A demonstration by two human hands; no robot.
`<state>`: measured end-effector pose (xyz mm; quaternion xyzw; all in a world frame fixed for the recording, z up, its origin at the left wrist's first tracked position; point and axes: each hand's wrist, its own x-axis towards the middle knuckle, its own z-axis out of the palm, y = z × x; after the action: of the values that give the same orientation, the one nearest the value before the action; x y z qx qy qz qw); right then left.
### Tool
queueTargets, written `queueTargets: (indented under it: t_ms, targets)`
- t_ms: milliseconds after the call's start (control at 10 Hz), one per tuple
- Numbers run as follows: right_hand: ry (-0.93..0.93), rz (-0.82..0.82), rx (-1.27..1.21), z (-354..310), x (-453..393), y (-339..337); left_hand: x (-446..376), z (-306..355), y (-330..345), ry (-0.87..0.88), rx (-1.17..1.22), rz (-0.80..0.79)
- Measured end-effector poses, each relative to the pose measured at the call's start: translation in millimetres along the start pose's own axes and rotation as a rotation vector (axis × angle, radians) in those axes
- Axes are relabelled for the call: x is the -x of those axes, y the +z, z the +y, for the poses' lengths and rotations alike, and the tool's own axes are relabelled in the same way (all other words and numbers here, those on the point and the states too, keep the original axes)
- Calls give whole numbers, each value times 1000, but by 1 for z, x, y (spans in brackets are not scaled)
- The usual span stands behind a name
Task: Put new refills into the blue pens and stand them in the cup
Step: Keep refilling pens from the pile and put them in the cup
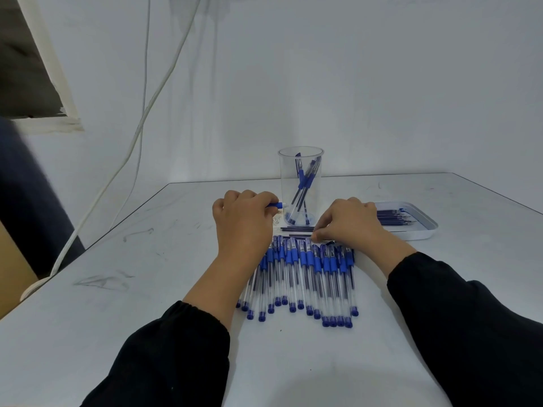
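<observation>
Head view: left hand (244,218) grips a blue pen part (274,205), tip pointing right toward the clear cup (300,186), which stands just beyond both hands holding a few finished pens. Right hand (348,221), fingers curled, pinches a loose refill (298,235) lying left-right on the table (147,259), just beyond the row of pens (302,274). The refill's free end points at the left hand; tray (423,233) of refills sits right.

Head view, forward-down over table (117,289)
</observation>
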<state>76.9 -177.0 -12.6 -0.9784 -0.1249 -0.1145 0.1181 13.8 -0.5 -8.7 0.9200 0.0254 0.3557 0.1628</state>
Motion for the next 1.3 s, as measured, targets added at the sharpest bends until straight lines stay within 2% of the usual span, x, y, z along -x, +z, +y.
queueTargets:
  t_ms: [200, 500, 1100, 1200, 1300]
  targets:
    - [-46, 46, 131, -7, 1, 4, -1, 1, -1, -6, -1, -5]
    - [-34, 140, 203, -8, -2, 12, -1, 2, 0, 7, -2, -9]
    - [15, 144, 76, 6, -3, 1, 2, 2, 3, 27, 21, -12]
    - [65, 161, -55, 24, -5, -8, 3, 3, 5, 34, 34, -19]
    - [165, 151, -17, 48, -4, -18, 5, 4, 5, 46, 28, -39]
